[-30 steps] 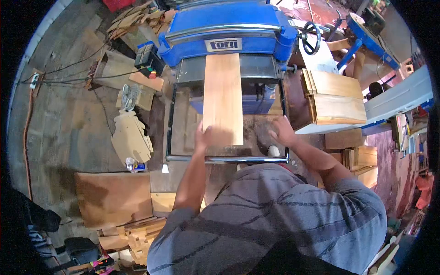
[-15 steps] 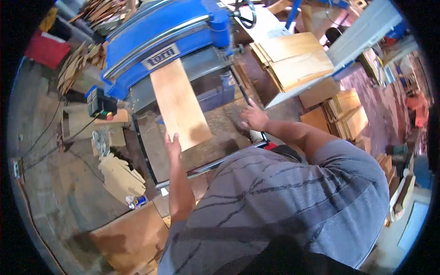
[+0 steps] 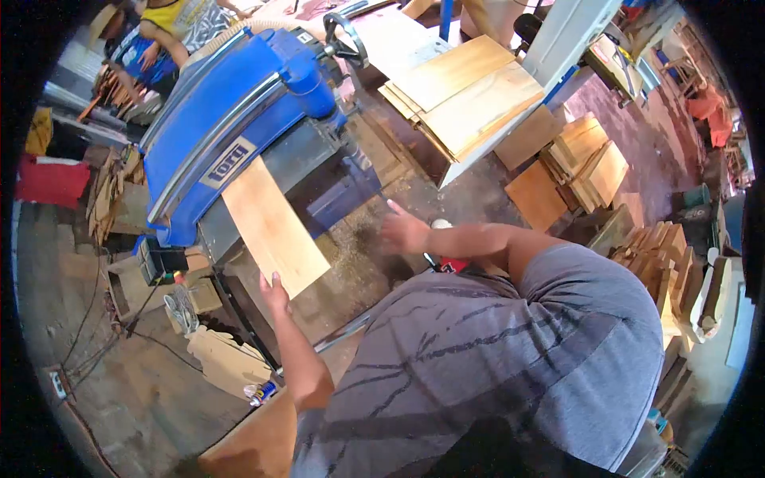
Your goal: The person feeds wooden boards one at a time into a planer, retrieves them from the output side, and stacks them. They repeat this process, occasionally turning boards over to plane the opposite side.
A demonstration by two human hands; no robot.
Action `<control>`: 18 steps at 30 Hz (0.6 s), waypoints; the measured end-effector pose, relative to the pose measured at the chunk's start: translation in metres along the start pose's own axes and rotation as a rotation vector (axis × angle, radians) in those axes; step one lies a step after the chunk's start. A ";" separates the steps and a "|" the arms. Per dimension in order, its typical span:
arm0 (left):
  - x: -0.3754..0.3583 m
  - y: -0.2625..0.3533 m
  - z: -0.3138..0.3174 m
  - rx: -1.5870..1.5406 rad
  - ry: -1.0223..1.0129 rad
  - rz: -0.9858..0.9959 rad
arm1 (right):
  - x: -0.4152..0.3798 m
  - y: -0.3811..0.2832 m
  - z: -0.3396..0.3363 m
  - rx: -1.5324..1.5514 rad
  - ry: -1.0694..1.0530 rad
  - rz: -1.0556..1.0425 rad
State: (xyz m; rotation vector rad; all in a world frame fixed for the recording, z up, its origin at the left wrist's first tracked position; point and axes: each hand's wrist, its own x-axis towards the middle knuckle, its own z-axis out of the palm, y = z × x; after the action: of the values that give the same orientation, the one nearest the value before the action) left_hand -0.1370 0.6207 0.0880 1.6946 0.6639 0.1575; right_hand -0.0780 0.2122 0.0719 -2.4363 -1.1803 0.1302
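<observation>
A pale wooden board (image 3: 275, 227) extends out of a blue thickness planer (image 3: 231, 111) marked "torq". My left hand (image 3: 276, 296) holds the board by its near left edge, close to the outer corner, with the thumb on top. My right hand (image 3: 405, 232) is in the air to the right of the board, apart from it. Its fingers are partly spread and nothing shows in them. The far part of the board is hidden inside the planer.
Flat boards (image 3: 470, 88) are stacked on a white surface at the right, with more wood pieces (image 3: 586, 163) beyond. A control box (image 3: 159, 259) with cables is at left. Another person (image 3: 151, 56) bends behind the planer. A spray can (image 3: 261, 393) lies at lower left.
My view has swung right, so the planer appears further left. My right hand has come off the black side rail. Another person has come into view behind the planer.
</observation>
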 end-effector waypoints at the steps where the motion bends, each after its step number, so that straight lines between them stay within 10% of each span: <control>1: -0.001 0.006 0.003 0.028 0.010 0.011 | 0.000 0.001 -0.001 -0.007 -0.005 -0.039; 6: 0.003 0.040 0.018 0.356 0.022 0.003 | 0.000 0.023 -0.022 0.388 0.250 -0.034; 11: -0.017 0.072 0.085 1.373 0.142 0.112 | -0.002 0.137 -0.037 0.734 0.673 0.616; 15: -0.047 0.072 0.147 1.339 0.088 0.075 | -0.002 0.296 -0.025 1.089 0.695 1.233; 16: -0.057 0.078 0.159 1.347 0.096 0.065 | 0.010 0.374 0.062 0.906 0.989 1.250; 18: -0.076 0.080 0.173 1.345 -0.008 0.114 | 0.010 0.388 0.011 1.017 0.879 1.258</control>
State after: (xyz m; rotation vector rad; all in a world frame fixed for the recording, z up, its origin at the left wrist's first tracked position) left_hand -0.0942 0.4270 0.1394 3.0115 0.7032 -0.2989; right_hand 0.2072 0.0118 -0.0985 -1.5589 0.7312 -0.0047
